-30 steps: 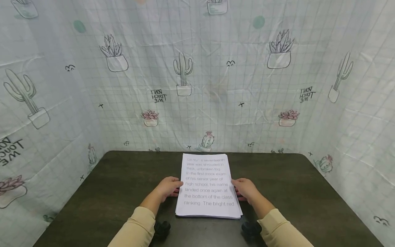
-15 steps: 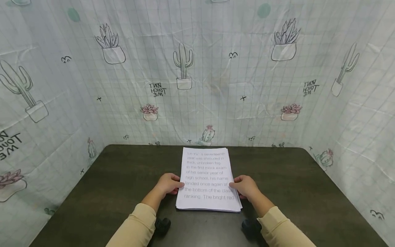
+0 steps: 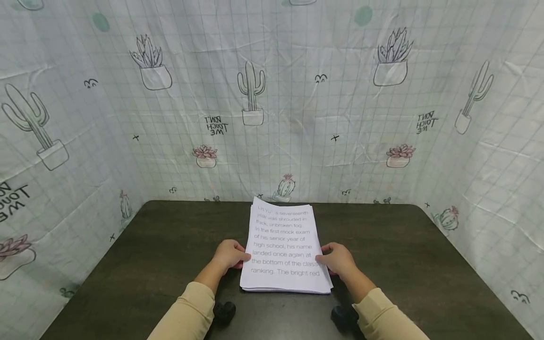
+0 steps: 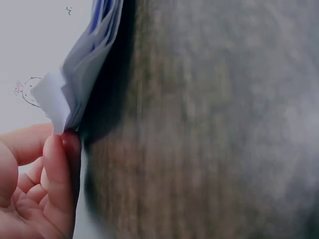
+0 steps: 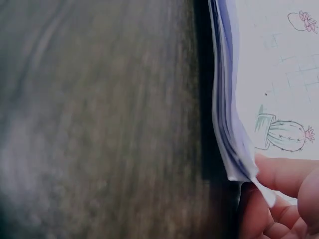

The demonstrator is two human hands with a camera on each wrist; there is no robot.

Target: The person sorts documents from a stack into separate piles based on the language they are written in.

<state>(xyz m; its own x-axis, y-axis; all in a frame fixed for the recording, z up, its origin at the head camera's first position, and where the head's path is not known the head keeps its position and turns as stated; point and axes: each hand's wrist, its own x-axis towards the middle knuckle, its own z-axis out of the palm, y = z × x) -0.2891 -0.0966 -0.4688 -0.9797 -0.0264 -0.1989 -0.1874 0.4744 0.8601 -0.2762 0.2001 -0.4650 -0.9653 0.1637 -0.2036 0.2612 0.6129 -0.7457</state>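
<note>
A stack of white paper sheets, the top one printed with large text, is between my hands at the middle of the table. My left hand pinches its left edge, thumb on top and fingers beneath. On the opposite edge, my right hand grips the sheets in the same way. The left wrist view shows the layered sheet edges fanned slightly apart, with a corner sticking out by the fingertips. Bent sheet edges meet the thumb in the right wrist view. The top sheet's far left corner curls upward.
The dark wooden table spreads out on both sides of the paper. Behind and beside it hangs a pale curtain printed with cacti. Two black devices are at the wrists, partly hidden by the sleeves.
Both thumbs have moved further onto the stack's edges. The top sheet has shifted slightly left, and its far left corner has risen. The head view has tilted a little downward.
</note>
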